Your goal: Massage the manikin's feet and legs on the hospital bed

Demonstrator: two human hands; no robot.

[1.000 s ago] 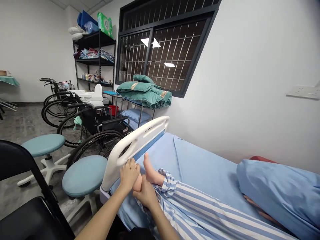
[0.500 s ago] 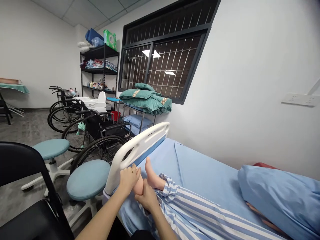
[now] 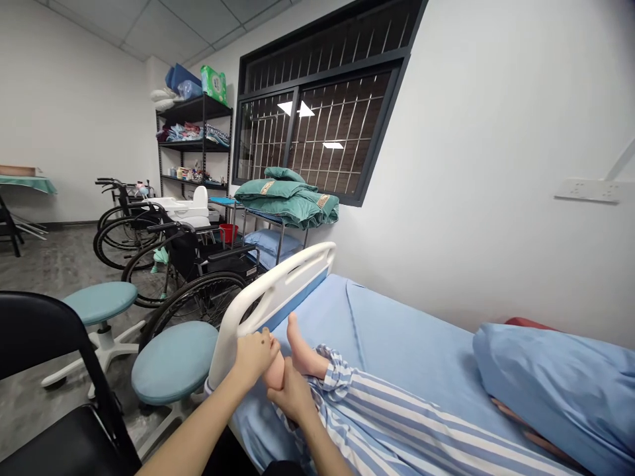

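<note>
Two bare feet stick out of blue-and-white striped trousers (image 3: 397, 406) on the bed. Around the toe end of the nearer foot (image 3: 274, 375), my left hand (image 3: 254, 354) is closed, with its fingers curled over the top. My right hand (image 3: 294, 395) wraps the same leg about the ankle, thumb toward the heel. The toes of this foot are mostly covered by my left fingers. Just beyond, the other foot (image 3: 301, 350) points up, untouched, its heel on the light blue sheet (image 3: 397, 327).
The white bed end board (image 3: 285, 277) rises close beyond my left hand. Two round stools (image 3: 174, 360) and a black chair (image 3: 54, 383) stand at left, wheelchairs (image 3: 198, 264) behind them. A blue pillow (image 3: 555, 377) lies at right. Green bedding (image 3: 292, 198) is piled on a rack.
The view has shifted very slightly. Both hands keep their hold on the foot and ankle, with hardly any visible movement.
</note>
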